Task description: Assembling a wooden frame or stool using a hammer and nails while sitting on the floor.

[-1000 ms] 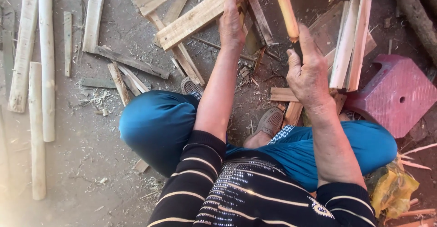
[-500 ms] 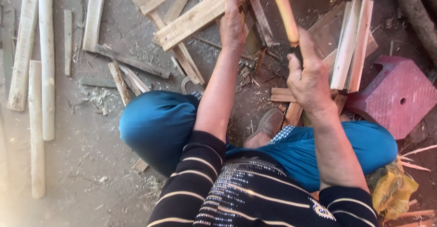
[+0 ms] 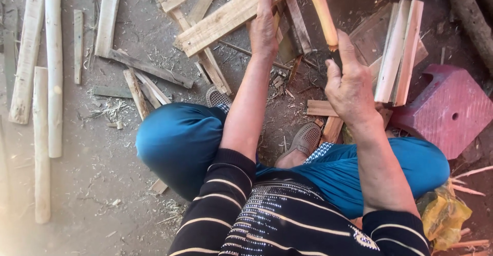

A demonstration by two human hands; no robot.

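We see a pale wooden plank point(image 3: 233, 15) lying aslant near the top of the view, its upper end running out past the top edge, its lower end resting over a heap of split boards point(image 3: 205, 63). The left hand point(image 3: 264, 27) lies flat on the plank's upper part, fingers spread toward the top edge, pressing it down rather than gripping round it. Just to the right, an orange wooden handle point(image 3: 323, 12) slants down from the top edge; its head is cut off by the frame, so we cannot tell what tool it is. The right hand point(image 3: 349, 84) is wrapped on the handle's lower end, thumb raised. The two hands are apart, with a narrow gap of dark ground and chips between them.

Right of the right hand, a bundle of pale slats point(image 3: 398, 50) leans close, leaving little room there, and beyond it sits a dark red plastic stool point(image 3: 452, 109). Below the hands are the blue-trousered knees point(image 3: 179, 143) and a grey shoe point(image 3: 305, 140). To the left the ground opens out, with long pale poles point(image 3: 51, 66) lying along the left edge
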